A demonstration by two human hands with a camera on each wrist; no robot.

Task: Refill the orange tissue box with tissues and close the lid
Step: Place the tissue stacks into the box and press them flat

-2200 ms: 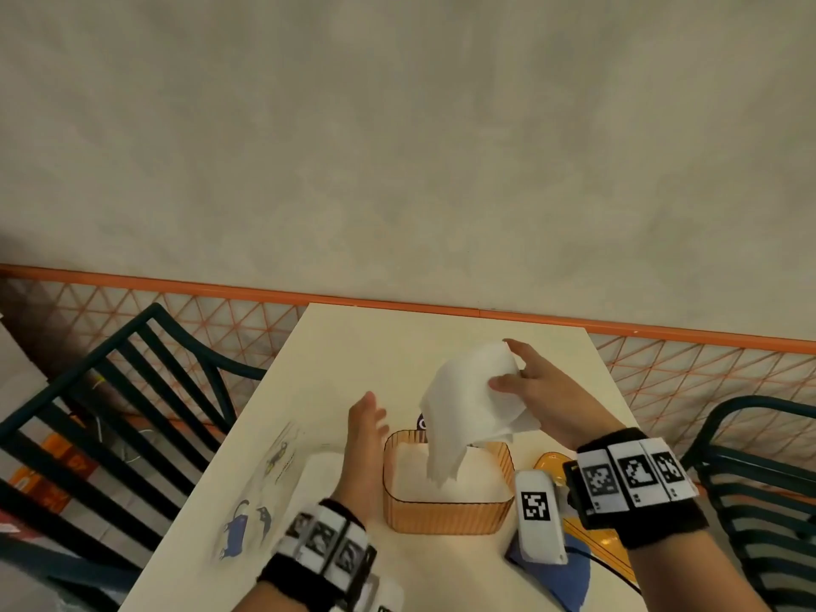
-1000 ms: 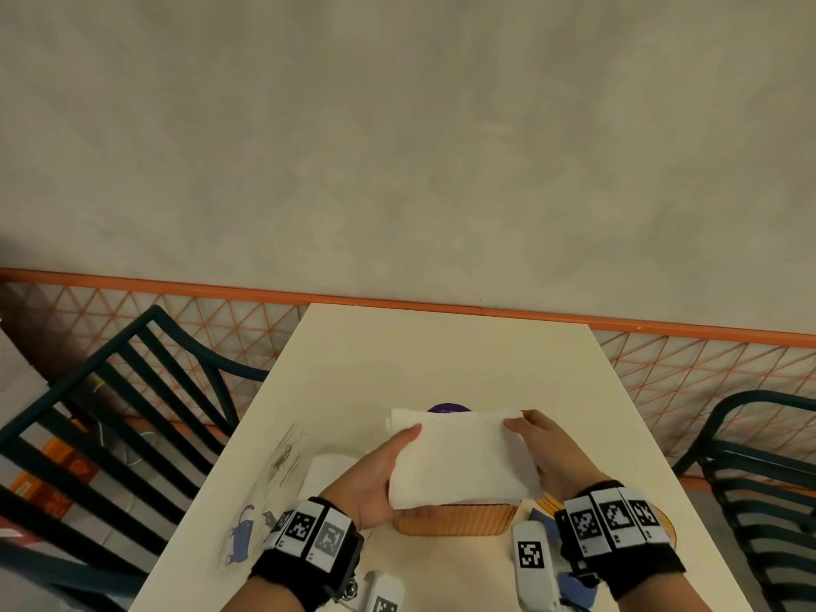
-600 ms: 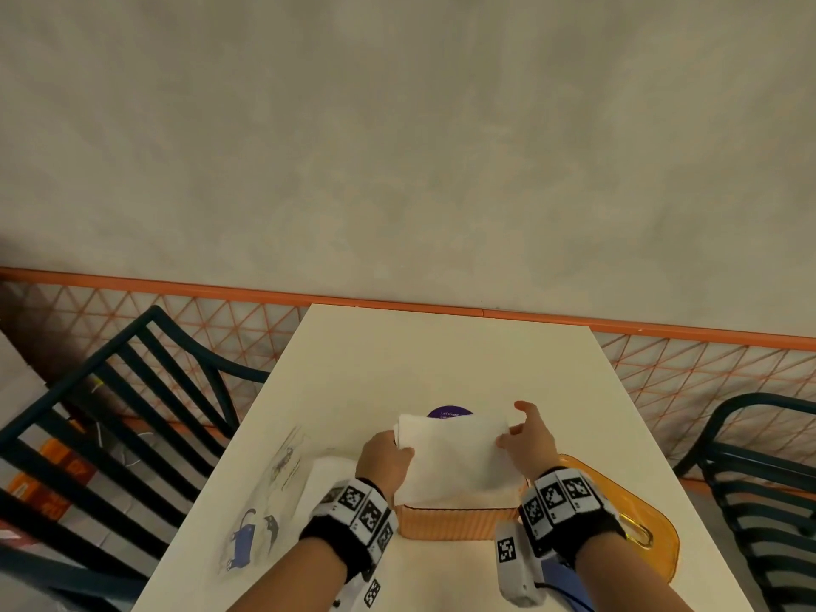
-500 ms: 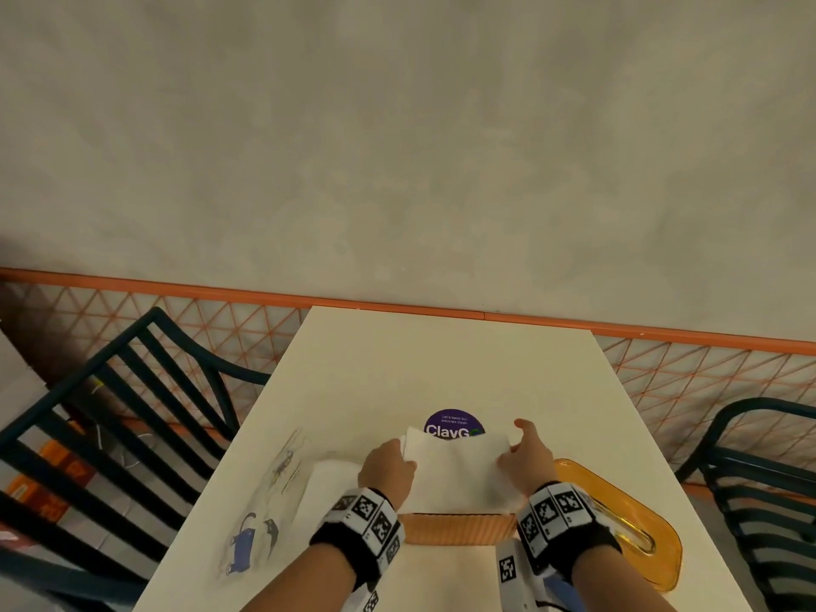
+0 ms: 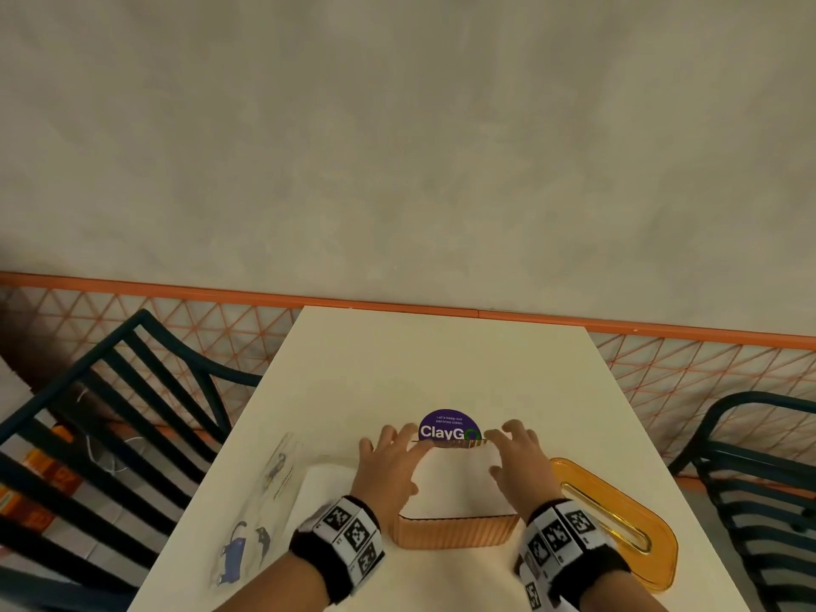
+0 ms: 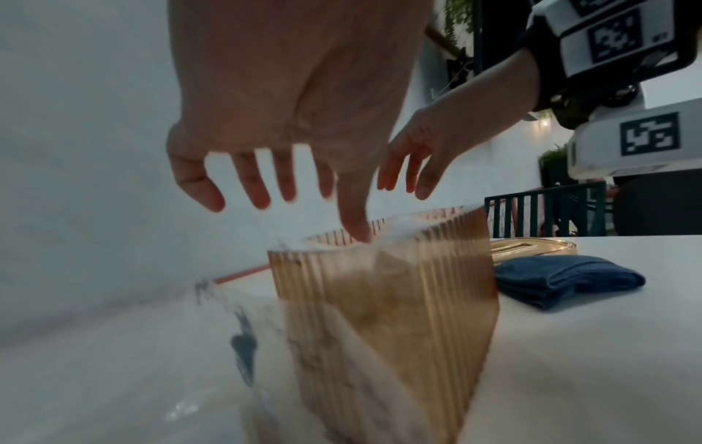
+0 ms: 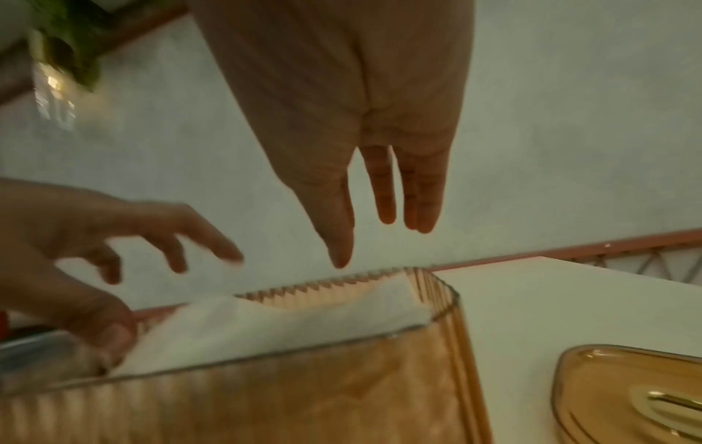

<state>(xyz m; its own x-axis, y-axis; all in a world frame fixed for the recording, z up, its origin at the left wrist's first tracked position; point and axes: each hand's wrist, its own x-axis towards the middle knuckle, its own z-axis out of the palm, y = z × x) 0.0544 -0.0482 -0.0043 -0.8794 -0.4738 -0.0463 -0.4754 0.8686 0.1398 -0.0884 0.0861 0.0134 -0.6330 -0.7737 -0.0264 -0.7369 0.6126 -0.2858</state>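
Observation:
The orange ribbed tissue box (image 5: 457, 531) stands near the table's front edge with white tissues (image 5: 459, 483) lying flat inside, level with its rim. My left hand (image 5: 388, 457) is over the box's left end with spread fingers, and its thumb (image 7: 114, 336) presses on the tissues (image 7: 285, 318). Over the right end my right hand (image 5: 514, 454) hovers just above the rim with straight fingers (image 7: 387, 204) and holds nothing. The orange lid (image 5: 618, 523) with its slot lies flat on the table to the right of the box.
A clear printed plastic wrapper (image 5: 265, 501) with more white tissue lies left of the box. A folded blue cloth (image 6: 562, 279) lies near the lid. A purple round sticker (image 5: 448, 428) sits behind the box. Dark green chairs (image 5: 110, 417) flank the table, which abuts the wall.
Both hands lowered the unfolded tissue sheet into the box and let go of it. They now spread open over the tissues.

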